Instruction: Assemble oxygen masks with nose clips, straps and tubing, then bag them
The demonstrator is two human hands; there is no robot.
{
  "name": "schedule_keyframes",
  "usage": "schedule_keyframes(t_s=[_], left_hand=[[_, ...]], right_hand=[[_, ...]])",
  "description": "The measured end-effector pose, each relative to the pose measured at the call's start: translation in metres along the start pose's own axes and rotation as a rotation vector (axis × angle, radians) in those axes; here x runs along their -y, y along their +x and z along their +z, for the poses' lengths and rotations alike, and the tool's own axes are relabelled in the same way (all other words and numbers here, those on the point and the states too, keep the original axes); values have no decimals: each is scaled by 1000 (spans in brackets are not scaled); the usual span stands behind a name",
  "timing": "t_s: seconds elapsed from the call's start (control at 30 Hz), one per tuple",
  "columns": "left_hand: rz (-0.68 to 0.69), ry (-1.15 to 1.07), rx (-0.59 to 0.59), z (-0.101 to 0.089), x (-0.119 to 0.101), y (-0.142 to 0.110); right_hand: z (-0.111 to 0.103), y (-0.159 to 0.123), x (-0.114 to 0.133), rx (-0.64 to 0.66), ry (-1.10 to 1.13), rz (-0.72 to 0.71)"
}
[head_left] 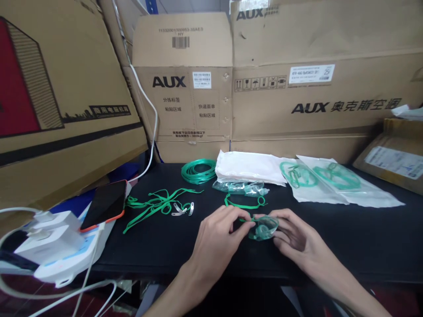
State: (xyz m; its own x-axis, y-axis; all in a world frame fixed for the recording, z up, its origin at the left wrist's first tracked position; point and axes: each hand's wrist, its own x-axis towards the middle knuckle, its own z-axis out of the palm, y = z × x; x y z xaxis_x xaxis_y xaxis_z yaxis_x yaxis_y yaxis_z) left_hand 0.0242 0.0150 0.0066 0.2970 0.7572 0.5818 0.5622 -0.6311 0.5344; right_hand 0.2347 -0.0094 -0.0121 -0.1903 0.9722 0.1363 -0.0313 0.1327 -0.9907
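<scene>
A clear green oxygen mask (264, 228) is held above the black table by my right hand (294, 235), whose fingers close on its right edge. My left hand (223, 229) pinches a thin green strap end (246, 219) at the mask's left side. Just beyond the hands lies a loose green elastic strap (244, 205). Off to the left is a tangle of green elastic straps (158, 204), with a few small metal strips (180, 211) by it. The fingers partly cover the mask.
Coiled green tubing (198, 171), a clear plastic bag (243, 188), white packets (251, 167) and packs with green tubing (340, 178) line the back of the table (148, 251). Cardboard boxes (191, 88) stand behind. A phone (105, 203) and a power strip (69, 259) with cables are left.
</scene>
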Motion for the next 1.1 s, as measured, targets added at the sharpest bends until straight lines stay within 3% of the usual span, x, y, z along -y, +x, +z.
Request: schedule_keyframes(t_s=[0.23, 0.33, 0.57, 0.77, 0.93, 1.1], left_hand=[[286, 112, 71, 1, 1, -7], [340, 169, 88, 2, 1, -10], [334, 261, 75, 1, -1, -11], [270, 316, 17, 0, -1, -9], [247, 271, 41, 0, -2, -8], [255, 262, 44, 2, -1, -8]], right_hand=[[4, -2, 8, -95, -94, 19], [8, -1, 5, -90, -105, -2], [7, -3, 2, -112, -163, -60], [7, -4, -5, -240, -236, -177], [8, -5, -10, -223, -355, -223], [8, -6, -10, -225, -339, -229]])
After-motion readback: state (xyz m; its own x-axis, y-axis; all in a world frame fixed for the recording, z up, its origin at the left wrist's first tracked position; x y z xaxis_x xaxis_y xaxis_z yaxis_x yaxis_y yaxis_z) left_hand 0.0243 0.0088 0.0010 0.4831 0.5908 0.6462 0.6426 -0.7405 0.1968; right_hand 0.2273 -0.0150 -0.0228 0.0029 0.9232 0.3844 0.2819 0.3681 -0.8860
